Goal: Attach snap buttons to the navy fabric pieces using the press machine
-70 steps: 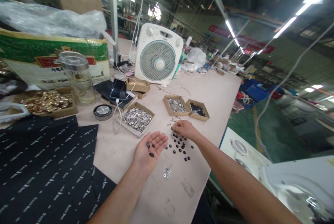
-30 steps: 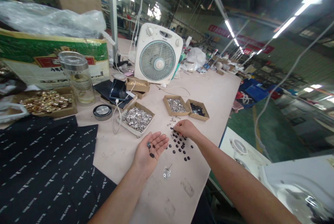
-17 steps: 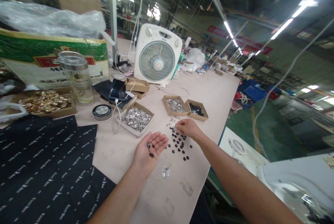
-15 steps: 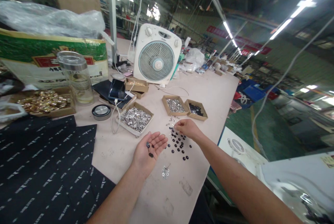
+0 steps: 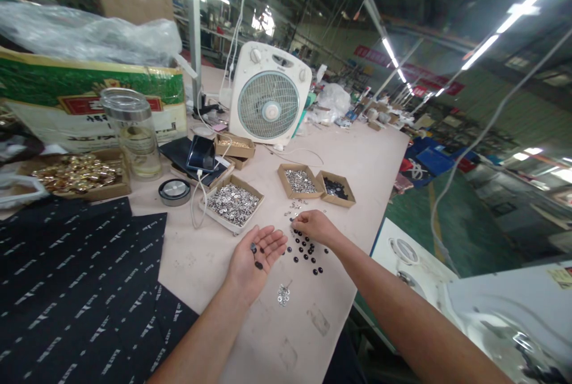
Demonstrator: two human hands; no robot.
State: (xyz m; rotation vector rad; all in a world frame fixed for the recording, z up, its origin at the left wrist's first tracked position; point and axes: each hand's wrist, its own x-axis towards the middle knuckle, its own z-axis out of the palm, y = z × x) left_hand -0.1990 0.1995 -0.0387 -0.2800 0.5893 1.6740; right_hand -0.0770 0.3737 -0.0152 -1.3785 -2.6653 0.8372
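Note:
My left hand (image 5: 252,262) lies palm up with its fingers stretched out, cupping a few black snap buttons (image 5: 258,265) on the palm. Just right of it, my right hand (image 5: 315,226) is pinched, palm down, over the table. Its fingertips meet at a black snap button (image 5: 292,219) by the far edge of the scattered group; whether the button is lifted cannot be seen. More round black snap buttons (image 5: 305,257) lie loose below the right hand. Small silver snap parts (image 5: 292,206) are strewn beyond the fingers, and a little cluster of silver rings (image 5: 283,295) sits nearer me.
Cardboard trays of silver parts (image 5: 235,205), (image 5: 298,181) and a tray of black parts (image 5: 336,188) stand beyond my hands. Further back are a box fan (image 5: 270,95), a phone (image 5: 201,153) on a cable and a glass jar (image 5: 134,139). Dark printed fabric (image 5: 80,288) covers the left.
My right hand has moved slightly left and towards me, its fingertips now at the black snap button. The left hand has stayed in place with its snap buttons.

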